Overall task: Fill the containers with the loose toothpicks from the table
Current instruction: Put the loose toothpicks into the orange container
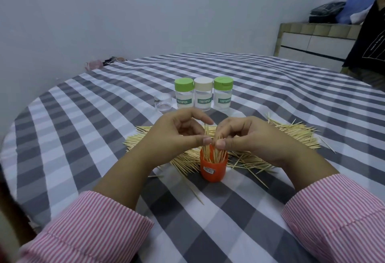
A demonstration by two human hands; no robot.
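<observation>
Striped sleeves (89, 233) lead to both hands, left hand (177, 133) and right hand (248, 135), pinching toothpicks (210, 148) upright in an orange cup (213, 169) (light, unsteadied), which a sideways nudge could tip.

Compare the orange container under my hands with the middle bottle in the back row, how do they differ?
The orange container is opaque and open at the top, while the middle bottle is clear and capped with a cream lid. The orange container has toothpicks standing in it; the middle bottle looks empty. The left hand and right hand pinch those toothpicks; nothing touches the middle bottle. Both stand upright on the checked tablecloth.
</observation>
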